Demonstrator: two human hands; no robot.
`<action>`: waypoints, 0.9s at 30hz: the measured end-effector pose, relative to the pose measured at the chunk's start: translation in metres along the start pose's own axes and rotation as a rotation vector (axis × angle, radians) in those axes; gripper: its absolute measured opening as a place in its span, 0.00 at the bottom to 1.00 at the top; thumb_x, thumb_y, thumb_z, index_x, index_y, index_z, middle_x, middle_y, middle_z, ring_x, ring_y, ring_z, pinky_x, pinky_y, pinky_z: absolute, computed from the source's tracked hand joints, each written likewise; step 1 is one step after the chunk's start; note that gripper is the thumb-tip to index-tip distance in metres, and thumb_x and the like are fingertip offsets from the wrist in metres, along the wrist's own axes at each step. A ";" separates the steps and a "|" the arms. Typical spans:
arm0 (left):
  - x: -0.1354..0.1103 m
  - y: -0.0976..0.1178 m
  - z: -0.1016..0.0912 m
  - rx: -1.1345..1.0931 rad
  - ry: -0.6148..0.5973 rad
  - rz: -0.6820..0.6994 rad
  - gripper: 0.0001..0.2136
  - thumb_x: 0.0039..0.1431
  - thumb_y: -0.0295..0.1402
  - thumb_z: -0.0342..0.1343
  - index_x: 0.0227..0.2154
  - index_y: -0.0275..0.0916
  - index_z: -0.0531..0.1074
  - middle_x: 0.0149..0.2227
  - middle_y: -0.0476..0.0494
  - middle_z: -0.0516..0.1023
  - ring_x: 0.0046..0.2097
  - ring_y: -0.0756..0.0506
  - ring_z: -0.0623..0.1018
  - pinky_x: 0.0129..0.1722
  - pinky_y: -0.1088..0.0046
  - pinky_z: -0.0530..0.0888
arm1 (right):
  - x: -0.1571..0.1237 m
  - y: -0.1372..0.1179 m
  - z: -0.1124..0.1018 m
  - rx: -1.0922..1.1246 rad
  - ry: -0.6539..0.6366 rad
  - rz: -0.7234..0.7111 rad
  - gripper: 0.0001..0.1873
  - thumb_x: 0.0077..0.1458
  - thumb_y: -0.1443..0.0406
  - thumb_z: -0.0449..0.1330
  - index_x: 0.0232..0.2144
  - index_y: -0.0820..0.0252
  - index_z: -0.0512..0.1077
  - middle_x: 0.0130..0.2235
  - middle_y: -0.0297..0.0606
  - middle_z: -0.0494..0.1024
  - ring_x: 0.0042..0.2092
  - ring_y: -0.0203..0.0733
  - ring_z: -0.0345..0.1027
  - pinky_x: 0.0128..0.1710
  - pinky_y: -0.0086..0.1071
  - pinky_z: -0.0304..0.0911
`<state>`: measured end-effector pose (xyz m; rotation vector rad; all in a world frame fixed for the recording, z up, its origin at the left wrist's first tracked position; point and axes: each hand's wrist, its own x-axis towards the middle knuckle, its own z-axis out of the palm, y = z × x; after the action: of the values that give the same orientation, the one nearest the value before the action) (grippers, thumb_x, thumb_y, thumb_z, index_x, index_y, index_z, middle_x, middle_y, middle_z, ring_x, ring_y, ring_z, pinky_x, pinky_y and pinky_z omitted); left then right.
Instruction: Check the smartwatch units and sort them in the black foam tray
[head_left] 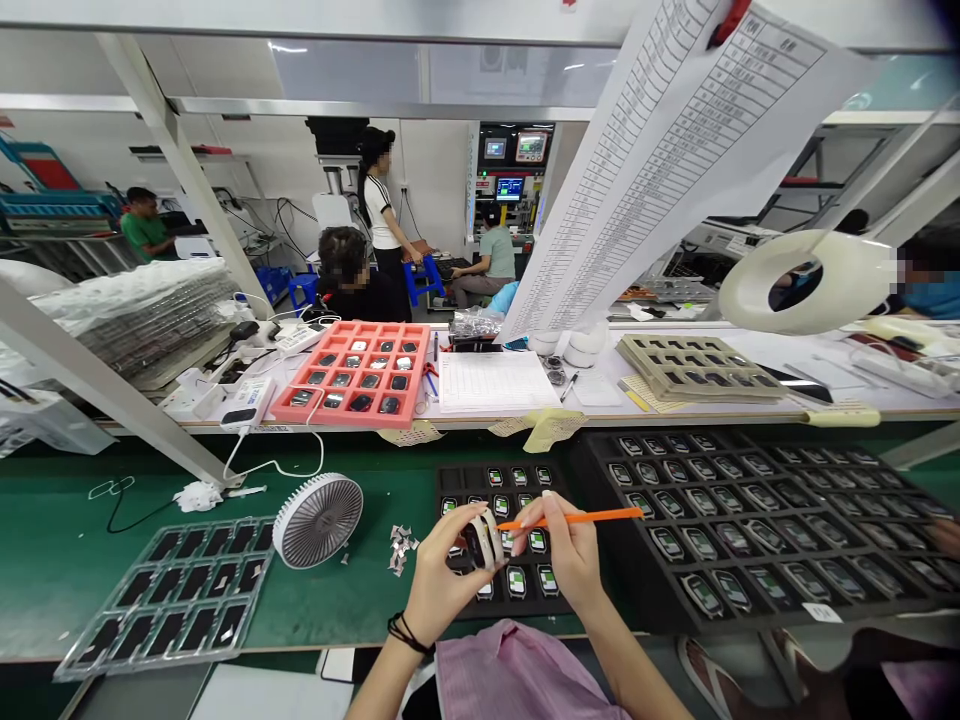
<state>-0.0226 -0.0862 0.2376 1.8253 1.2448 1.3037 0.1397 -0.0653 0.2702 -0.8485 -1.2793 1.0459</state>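
Far left on the green bench (pixel 45 570) there's a clear plastic tray (pixel 150 664) with dark rectangular pieces in its slots. Next over is a small round fan (pixel 319 520), tilted up a bit, and a raised shelf behind it has a pink tray (pixel 421 378) on it. Then a little pile of silvery scraps (pixel 402 550).

Middle's the good bit: left hand (pixel 444 565) has a white-and-dark watch piece (pixel 487 540) pinched between thumb and fingers, held up over a black tray (pixel 459 478) of watches (pixel 515 580). Right hand (pixel 566 545) grips an orange stick (pixel 600 516) like a pen, its left end right at the piece; can't tell if it's touching.

Right side: bigger black trays (pixel 656 590) full of watches, plus somebody else's hand (pixel 945 537) at the edge.
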 end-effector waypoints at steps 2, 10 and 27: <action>0.000 0.000 0.001 0.004 0.004 -0.001 0.22 0.46 0.25 0.61 0.47 0.42 0.70 0.49 0.40 0.76 0.51 0.41 0.75 0.35 0.72 0.77 | 0.000 0.000 -0.001 -0.014 -0.012 -0.011 0.22 0.64 0.57 0.47 0.22 0.60 0.69 0.22 0.34 0.74 0.19 0.34 0.68 0.21 0.28 0.66; 0.000 -0.003 0.004 0.043 0.030 0.038 0.23 0.44 0.22 0.61 0.46 0.41 0.71 0.47 0.40 0.78 0.48 0.41 0.76 0.38 0.70 0.77 | -0.001 0.003 0.003 -0.086 -0.002 -0.105 0.23 0.64 0.57 0.47 0.22 0.59 0.68 0.20 0.33 0.72 0.16 0.33 0.67 0.17 0.26 0.63; 0.006 0.000 0.006 -0.002 0.014 -0.048 0.23 0.43 0.22 0.57 0.45 0.41 0.73 0.46 0.41 0.78 0.47 0.41 0.77 0.36 0.68 0.78 | 0.000 0.005 0.012 0.048 0.002 0.040 0.24 0.63 0.53 0.46 0.21 0.59 0.66 0.18 0.33 0.72 0.13 0.33 0.63 0.15 0.28 0.63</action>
<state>-0.0165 -0.0801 0.2380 1.7773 1.2862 1.2928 0.1267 -0.0640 0.2671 -0.8410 -1.2354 1.1030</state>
